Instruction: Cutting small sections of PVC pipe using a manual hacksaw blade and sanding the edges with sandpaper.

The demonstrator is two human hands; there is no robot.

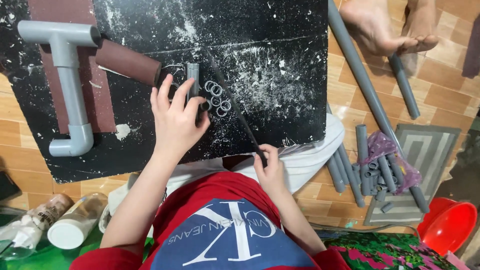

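- A clear plastic jar [75, 222] with a wide white lid lies on its side at the lower left.
- Beside it lies a brownish bottle [42, 212] with a pale label.
- A purple plastic bag [387, 150] holds short grey pipe pieces at right.

Left of me lies a grey pipe assembly [67, 85] beside a brown roll [127, 62], possibly sandpaper. At my right, a red basin [447, 225] and short pipe offcuts [372, 170] on purple plastic.
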